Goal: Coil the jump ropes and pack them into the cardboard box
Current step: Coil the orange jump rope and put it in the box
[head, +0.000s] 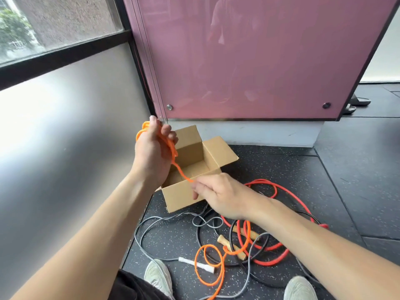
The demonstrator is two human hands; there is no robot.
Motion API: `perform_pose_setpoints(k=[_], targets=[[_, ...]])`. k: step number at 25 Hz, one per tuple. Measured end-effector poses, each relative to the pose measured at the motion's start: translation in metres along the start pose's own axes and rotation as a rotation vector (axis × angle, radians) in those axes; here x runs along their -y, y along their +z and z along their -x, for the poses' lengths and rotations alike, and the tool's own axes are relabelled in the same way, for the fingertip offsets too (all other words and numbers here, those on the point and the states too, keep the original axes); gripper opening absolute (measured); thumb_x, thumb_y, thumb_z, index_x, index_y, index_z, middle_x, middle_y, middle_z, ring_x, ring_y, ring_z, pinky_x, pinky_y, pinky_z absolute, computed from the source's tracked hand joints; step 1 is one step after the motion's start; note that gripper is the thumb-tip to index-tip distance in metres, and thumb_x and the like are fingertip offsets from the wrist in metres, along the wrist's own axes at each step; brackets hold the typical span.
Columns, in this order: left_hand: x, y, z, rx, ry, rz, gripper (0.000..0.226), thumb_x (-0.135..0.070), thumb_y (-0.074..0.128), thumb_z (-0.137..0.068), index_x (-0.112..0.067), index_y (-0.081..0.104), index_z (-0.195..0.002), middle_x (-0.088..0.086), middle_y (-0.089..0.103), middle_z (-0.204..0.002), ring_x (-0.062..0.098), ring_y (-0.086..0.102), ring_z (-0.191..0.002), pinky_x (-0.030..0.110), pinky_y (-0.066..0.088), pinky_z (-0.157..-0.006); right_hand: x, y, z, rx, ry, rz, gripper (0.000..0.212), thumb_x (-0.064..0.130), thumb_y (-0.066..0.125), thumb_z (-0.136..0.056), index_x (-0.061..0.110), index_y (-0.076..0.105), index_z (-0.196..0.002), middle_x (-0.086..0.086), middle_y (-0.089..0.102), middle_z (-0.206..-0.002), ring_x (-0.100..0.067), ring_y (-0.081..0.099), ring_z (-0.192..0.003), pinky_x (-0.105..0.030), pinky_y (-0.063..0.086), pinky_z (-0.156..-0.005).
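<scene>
Above the ten o'clock corner of the open cardboard box (184, 197), the left hand (153, 152) is held raised, its fingers curled round several coils of the orange jump rope (180, 172). From there a taut strand is led toward four o'clock, where it is pinched at the fingertips of the right hand (218, 195), held over the box's near wall. At six o'clock of that hand, the rope's remainder is seen looped on the floor (281, 169), tangled with the red rope (270, 262), grey rope (138, 237), black rope (232, 237) and wooden handles (224, 240).
</scene>
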State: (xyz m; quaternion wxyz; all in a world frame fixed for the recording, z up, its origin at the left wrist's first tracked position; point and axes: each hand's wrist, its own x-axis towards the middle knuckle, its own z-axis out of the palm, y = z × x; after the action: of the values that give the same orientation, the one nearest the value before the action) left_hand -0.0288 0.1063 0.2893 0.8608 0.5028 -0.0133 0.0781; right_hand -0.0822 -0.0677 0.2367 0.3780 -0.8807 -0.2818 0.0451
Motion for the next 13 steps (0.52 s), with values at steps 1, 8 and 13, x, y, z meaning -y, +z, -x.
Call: perform_pose_setpoints(k=[1, 8, 13], targets=[[0.004, -0.007, -0.004, -0.045, 0.077, -0.343, 0.039, -0.037, 0.043, -0.104, -0.023, 0.049, -0.068, -0.008, 0.050, -0.058, 0.013, 0.046, -0.057, 0.031, 0.035, -0.066, 0.009, 0.001, 0.001, -0.015, -0.089, 0.040, 0.039, 0.048, 0.041, -0.101, 0.024, 0.061, -0.077, 0.006, 0.059, -0.061, -0.016, 0.055, -0.061, -0.034, 0.048, -0.065], [0.020, 0.020, 0.041, 0.519, -0.205, -0.997, 0.059, -0.071, 0.039, -0.092, -0.019, 0.050, -0.067, -0.006, 0.053, -0.056, 0.011, 0.047, -0.054, 0.024, 0.042, -0.059, 0.000, -0.059, 0.011, -0.528, -0.319, 0.252, 0.045, 0.046, 0.064, -0.093, 0.015, 0.059, -0.061, 0.012, 0.033, -0.048, -0.008, 0.032, -0.045, -0.026, 0.026, -0.047], [0.028, 0.038, 0.054, 0.801, -0.421, -0.700, 0.073, -0.077, 0.013, -0.088, -0.013, 0.047, -0.081, -0.001, 0.047, -0.056, 0.011, 0.037, -0.043, 0.019, 0.034, -0.045, -0.008, -0.071, 0.015, -0.658, -0.350, 0.161, 0.057, 0.057, 0.057, -0.094, 0.013, 0.058, -0.057, 0.012, 0.041, -0.051, -0.004, 0.038, -0.046, -0.026, 0.032, -0.042]])
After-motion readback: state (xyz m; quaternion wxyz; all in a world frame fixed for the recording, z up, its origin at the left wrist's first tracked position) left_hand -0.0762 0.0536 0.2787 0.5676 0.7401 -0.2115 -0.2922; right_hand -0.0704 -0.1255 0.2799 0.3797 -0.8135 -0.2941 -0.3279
